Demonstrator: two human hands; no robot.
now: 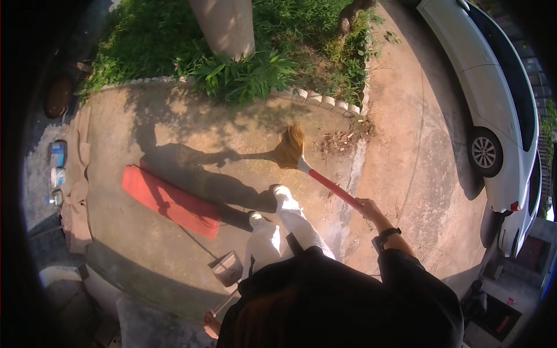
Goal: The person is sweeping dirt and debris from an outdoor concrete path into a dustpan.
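Note:
My right hand [369, 209] grips the red handle of a broom [333, 188], whose brown bristle head points away from me above the concrete ground. Whether the bristles touch the ground cannot be told. Down at the lower left, my left hand [212, 324] is closed on the thin handle of a long-handled dustpan [227, 268], which is beside my legs. A red textured mat [172, 202] lies on the concrete to the left of my feet. Dry debris [341, 141] is scattered to the right of the bristles, near the corner of the garden bed.
A scalloped edging [320, 100] borders the planted bed ahead, where a thick trunk or post [228, 28] stands. A white car [491, 78] is parked at the right. Flattened cardboard [76, 191] and several containers, one a blue-and-white tub [57, 177], line the left side.

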